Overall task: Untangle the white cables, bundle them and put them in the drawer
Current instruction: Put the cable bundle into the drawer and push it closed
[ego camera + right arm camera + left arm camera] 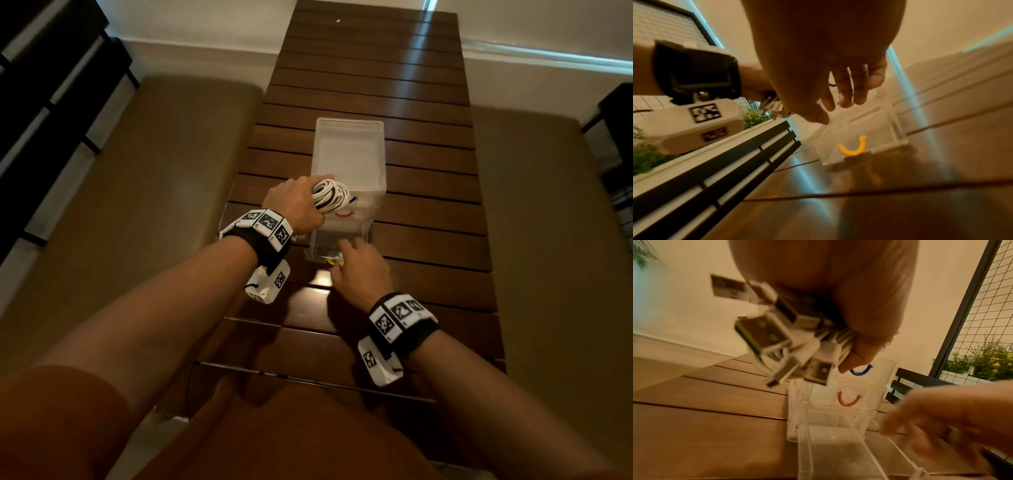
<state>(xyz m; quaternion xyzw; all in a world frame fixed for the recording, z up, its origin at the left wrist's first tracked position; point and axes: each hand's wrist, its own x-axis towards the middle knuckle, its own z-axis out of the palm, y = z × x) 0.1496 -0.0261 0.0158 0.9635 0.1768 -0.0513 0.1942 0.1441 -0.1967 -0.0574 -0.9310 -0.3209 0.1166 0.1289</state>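
My left hand (301, 202) grips a coiled bundle of white cables (330, 195) just above the front of a clear plastic drawer unit (349, 150). In the left wrist view several USB plugs of the bundle (789, 344) stick out below the fist. The unit's upper drawers carry a blue handle (860, 371) and an orange handle (849, 400). Its bottom drawer (838, 451), with a yellow handle (853, 147), stands pulled out and looks empty. My right hand (356, 263) hovers over that drawer's front edge with fingers (844, 91) loosely spread, holding nothing.
The drawer unit stands on a dark slatted wooden table (428, 240). Beige cushioned benches (154, 171) run along both sides. A black slatted rack (41, 102) is at the left, and a wire grid with plants (982, 363) stands behind it.
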